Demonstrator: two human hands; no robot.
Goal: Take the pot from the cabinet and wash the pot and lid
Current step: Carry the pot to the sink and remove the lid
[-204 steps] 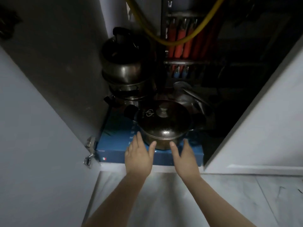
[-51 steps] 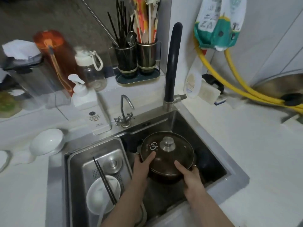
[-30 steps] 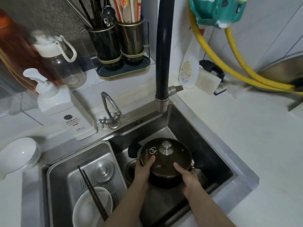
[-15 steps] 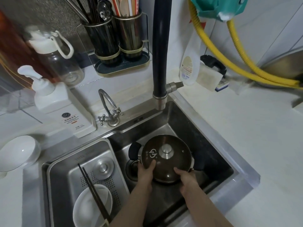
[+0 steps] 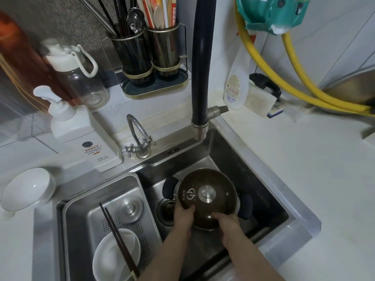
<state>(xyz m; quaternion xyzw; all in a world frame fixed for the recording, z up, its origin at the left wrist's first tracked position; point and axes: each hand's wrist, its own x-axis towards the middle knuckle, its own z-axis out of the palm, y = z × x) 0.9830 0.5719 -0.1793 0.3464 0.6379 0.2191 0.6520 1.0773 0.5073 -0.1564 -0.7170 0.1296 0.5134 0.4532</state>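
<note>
Both hands grasp the lidded pot [image 5: 205, 219] by its near rim, the left hand [image 5: 183, 217] and right hand [image 5: 228, 222] side by side, down in the right basin of the sink [image 5: 249, 179]. With the pot out of the cabinet, fetching looks done. The glass lid [image 5: 207, 194] is still on and the black faucet [image 5: 202, 63] shows no water, so washing pot and lid remains.

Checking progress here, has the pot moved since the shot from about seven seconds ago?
Yes. The pot was in the cabinet on a blue box; now it sits in the sink beside the drain, both hands on it.
</note>
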